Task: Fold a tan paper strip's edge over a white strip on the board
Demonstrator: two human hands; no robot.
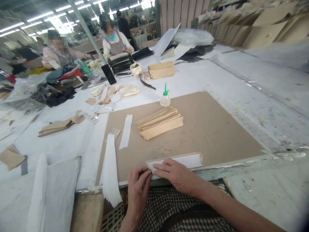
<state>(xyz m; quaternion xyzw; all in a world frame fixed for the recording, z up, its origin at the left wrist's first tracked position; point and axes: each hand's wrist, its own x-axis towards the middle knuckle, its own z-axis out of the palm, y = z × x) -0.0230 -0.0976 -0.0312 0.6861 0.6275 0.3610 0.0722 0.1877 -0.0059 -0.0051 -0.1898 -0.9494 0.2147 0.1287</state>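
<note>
A tan strip (201, 158) lies along the front edge of the brown board (207, 129), with a white paper-like strip (190, 160) on top of it. My left hand (138, 187) pinches the left end of the tan strip between thumb and fingertips. Across the white strip rests my right hand (177, 175), its fingers stretched out and pressing near that same end. Beyond them sits a fanned pile of tan strips (161, 124). Long white strips (111, 167) hang over the table edge left of my hands, and a single white strip (126, 132) lies on the board.
A small bottle with a green nozzle (165, 98) stands behind the pile. Folded tan pieces (58, 127) lie at left, a tan stack (161, 70) and a black stack (120, 62) farther back. A phone (108, 74) leans near a pole. Two people work across the table.
</note>
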